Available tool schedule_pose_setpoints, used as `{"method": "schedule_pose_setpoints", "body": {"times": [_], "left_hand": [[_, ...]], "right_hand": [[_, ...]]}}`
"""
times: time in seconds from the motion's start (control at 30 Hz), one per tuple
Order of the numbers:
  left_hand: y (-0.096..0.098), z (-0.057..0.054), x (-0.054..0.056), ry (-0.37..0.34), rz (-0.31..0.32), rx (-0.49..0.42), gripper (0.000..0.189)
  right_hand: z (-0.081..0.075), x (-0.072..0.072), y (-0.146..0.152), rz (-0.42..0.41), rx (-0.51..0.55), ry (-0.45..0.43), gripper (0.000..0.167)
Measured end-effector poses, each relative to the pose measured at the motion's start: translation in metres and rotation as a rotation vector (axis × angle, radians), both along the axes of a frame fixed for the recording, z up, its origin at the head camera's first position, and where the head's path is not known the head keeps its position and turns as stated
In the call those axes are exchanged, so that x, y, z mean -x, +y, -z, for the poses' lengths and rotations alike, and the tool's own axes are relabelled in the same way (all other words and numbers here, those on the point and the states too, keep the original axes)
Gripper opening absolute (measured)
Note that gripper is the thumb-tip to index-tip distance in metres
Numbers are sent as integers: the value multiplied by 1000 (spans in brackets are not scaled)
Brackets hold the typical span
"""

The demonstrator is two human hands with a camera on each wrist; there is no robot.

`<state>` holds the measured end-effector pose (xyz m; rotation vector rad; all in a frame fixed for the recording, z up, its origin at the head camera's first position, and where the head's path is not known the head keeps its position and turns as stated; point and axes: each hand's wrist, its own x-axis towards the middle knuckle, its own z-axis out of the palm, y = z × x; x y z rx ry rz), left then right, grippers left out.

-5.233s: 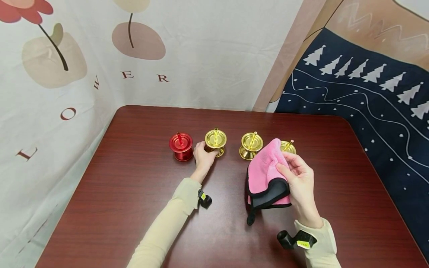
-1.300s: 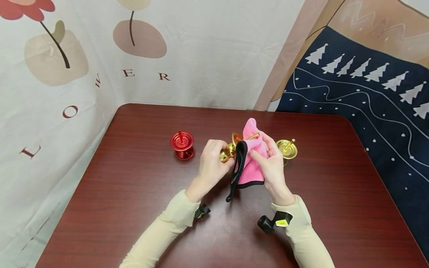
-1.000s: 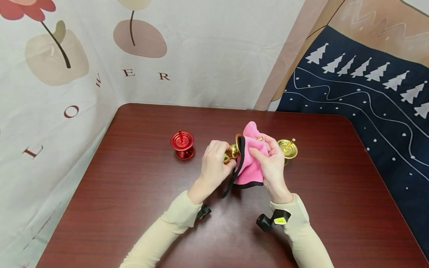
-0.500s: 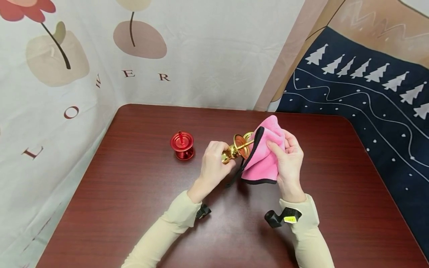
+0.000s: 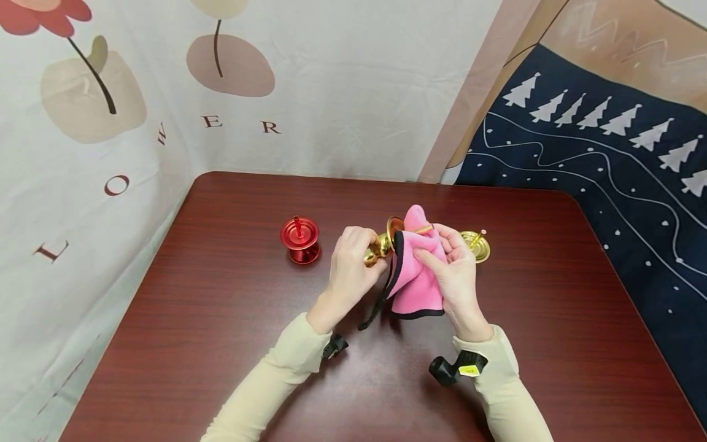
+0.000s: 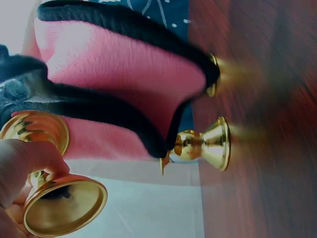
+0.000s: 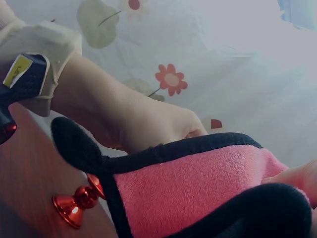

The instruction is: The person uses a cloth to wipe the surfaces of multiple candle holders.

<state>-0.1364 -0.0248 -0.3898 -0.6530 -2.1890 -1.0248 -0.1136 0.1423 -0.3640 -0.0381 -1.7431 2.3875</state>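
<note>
Letters point(image 5: 267, 127) reading L, O, W, E, R cross the wall hanging point(image 5: 331, 73). Left hand point(image 5: 350, 261) grips a tilted gold candlestick point(image 5: 378, 248) above the table point(image 5: 237, 294); right hand point(image 5: 459, 276) pinches a pink cloth point(image 5: 417, 273) over its spike, barer half a second ago. Left wrist view reveals another candlestick point(image 6: 215, 144), upright.

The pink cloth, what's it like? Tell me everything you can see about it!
The soft, fuzzy-looking pink fabric cloth has black edging and a black, rounded tab at one corner. It is folded and bent, not flat, with its lower part hanging down. It's held up over the dark red, wood-look table. The person's right hand pinches it, thumb in front. It lies against the thin spike of a shiny gold metal-looking candlestick.
</note>
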Motion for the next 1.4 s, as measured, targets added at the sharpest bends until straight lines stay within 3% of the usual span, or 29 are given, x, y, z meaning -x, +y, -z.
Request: {"method": "schedule_pose_setpoints", "body": {"times": [0.13,0.37,0.63,0.77,0.97,1.13,1.23,1.4], "left_hand": [[0,3,0,50,25,46,30],[3,2,0,69,43,65,25],[-3,8,2,-14,25,25,31],[-6,11,4,-84,2,-65,30],[-4,8,4,-131,23,-185,29],[-1,3,4,-104,12,-201,28],[0,2,4,-61,-8,-189,27],[3,1,4,7,-27,-150,24]], "right_hand": [[0,0,-1,-2,3,4,43],[-1,2,2,37,66,16,41],[-12,4,14,148,130,63,36],[-18,0,22,102,59,68,36],[-10,-7,21,-41,-118,17,42],[-2,-8,11,-116,-29,130,44],[2,-9,5,-152,42,207,37],[7,-10,-8,-96,37,298,25]]}}
